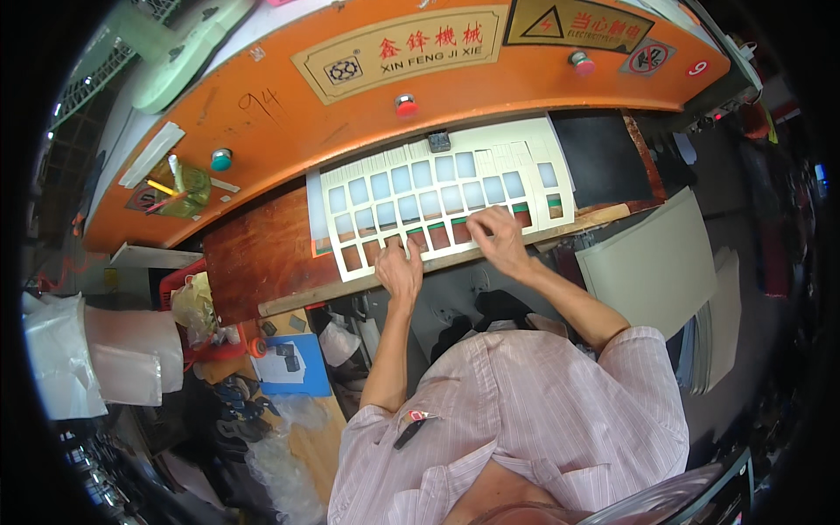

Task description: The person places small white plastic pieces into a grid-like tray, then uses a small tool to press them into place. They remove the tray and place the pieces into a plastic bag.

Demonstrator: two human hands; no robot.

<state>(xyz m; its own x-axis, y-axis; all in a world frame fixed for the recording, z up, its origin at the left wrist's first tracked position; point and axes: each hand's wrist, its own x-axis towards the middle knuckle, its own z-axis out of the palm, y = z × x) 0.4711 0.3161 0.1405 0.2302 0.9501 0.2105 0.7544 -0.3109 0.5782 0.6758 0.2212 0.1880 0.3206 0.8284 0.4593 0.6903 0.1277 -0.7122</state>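
Note:
A pale cream sheet (428, 257) with rows of rectangular cut-out windows lies on the work surface. Through its far windows a whitish-blue layer shows; brown board and a green strip show through the near ones. On the sheet's near part rests my left hand (400, 273), its thumb and forefinger apart and touching the strips between windows. My right hand (501, 241) is over the near edge further right, fingers curled together. Whatever is between those fingers is hidden. A small dark block (438, 142) sits at the sheet's far edge.
An orange machine front (350, 122) with red and green buttons rises behind the sheet. A wooden rail (350, 287) edges the brown board (258, 245). Large grey-green sheets (652, 262) lean at right. At lower left are a blue board (293, 367) and plastic bags (284, 464).

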